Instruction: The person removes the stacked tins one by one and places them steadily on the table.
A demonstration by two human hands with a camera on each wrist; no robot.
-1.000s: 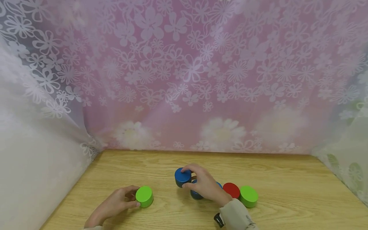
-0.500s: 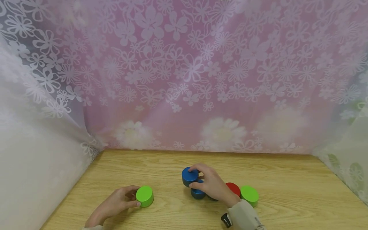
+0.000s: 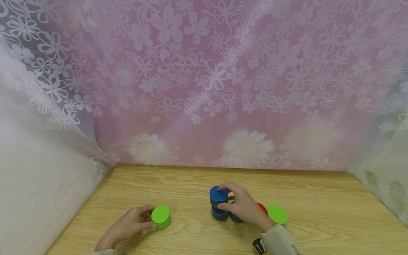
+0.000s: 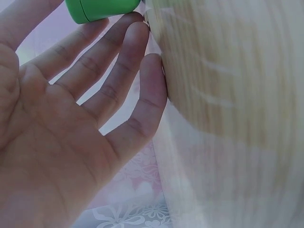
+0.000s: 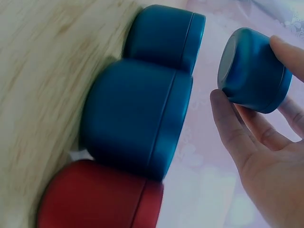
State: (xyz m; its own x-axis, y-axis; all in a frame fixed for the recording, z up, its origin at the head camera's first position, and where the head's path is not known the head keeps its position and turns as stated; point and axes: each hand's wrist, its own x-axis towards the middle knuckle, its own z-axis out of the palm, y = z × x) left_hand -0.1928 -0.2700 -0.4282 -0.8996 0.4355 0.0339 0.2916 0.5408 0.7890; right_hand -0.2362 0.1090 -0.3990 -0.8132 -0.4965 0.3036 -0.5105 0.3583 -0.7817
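Note:
My left hand (image 3: 129, 225) holds a round green tin (image 3: 160, 216) by its left side, thumb in front and fingers behind; the tin stands on the table. In the left wrist view only the base of that green tin (image 4: 102, 8) shows, and the other fingers reach toward the tabletop. Between thumb and fingers, my right hand (image 3: 243, 203) grips a blue tin (image 5: 256, 71) in the air. In the head view it overlaps a second blue tin (image 3: 220, 214) standing below. The right wrist view shows a gap between the held tin and the standing row.
A third blue tin (image 3: 236, 216), a red tin (image 3: 262, 207) and another green tin (image 3: 277, 214) continue the row to the right, partly behind my right hand and sleeve. A wood-grain table (image 3: 178, 184) lies beneath. Flowered cloth (image 3: 204, 106) hangs around it.
My right hand has moved to the right with the blue tin, from left of the row to over the leftmost blue tin. My left hand stays at the green tin.

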